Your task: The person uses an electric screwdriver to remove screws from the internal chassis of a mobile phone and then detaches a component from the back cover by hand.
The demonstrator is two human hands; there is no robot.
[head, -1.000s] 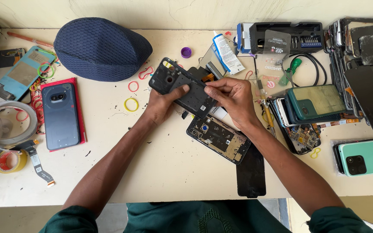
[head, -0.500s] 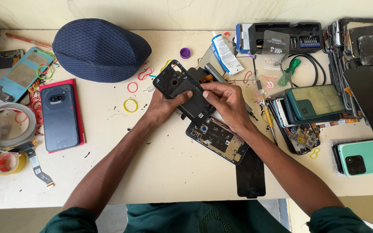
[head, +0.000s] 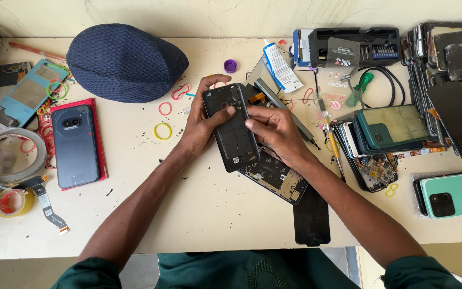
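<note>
Above the open phone (head: pixel 275 176), our left hand (head: pixel 201 126) and right hand (head: pixel 275 131) pinch a black back cover (head: pixel 231 128), matte, camera cutout uppermost.

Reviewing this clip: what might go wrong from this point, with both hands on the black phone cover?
1. The black cover is held above the opened phone by the left hand and right hand; a slip could drop it onto the exposed board.
2. The desk is crowded: rubber bands, a glue tube and a screwdriver lie close by, so an elbow or wrist could knock them.
3. The black panel overhangs the table edge and might get nudged off.
</note>
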